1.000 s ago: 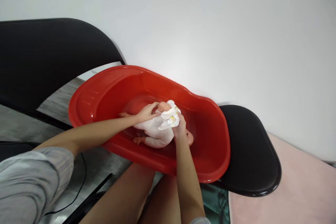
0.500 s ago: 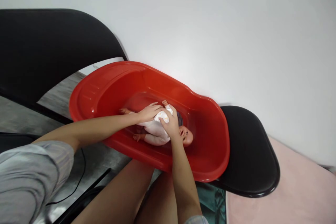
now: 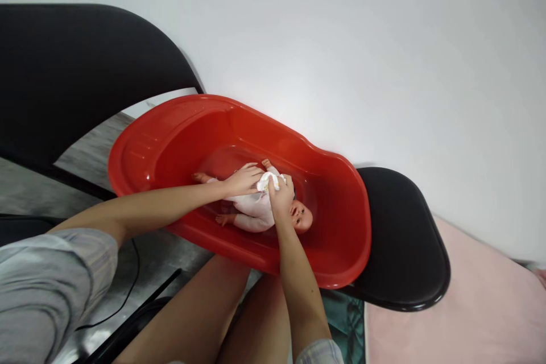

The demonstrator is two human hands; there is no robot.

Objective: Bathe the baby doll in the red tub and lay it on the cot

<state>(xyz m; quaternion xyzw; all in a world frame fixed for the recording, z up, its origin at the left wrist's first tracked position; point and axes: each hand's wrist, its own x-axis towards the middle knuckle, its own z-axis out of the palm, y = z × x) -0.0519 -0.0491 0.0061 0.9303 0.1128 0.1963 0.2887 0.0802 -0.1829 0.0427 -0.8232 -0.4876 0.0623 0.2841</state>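
Observation:
A baby doll (image 3: 256,213) in a pale suit lies on its back inside a red plastic tub (image 3: 170,136), its head (image 3: 301,216) toward the right. My left hand (image 3: 242,178) rests on the doll's lower body, fingers curled against a small white cloth (image 3: 267,181). My right hand (image 3: 282,196) presses the same bunched white cloth onto the doll's middle, fingers closed on it. One doll leg sticks out left of my left hand.
The tub sits across a black chair seat (image 3: 405,244); the chair's black backrest (image 3: 77,74) stands at the left. A white wall is behind. A pink surface (image 3: 460,307) lies at the lower right. My bare knees are below the tub.
The white cloth was held loosely above the doll a second ago; it is now bunched small and pressed down on the doll. The doll's face has come into view.

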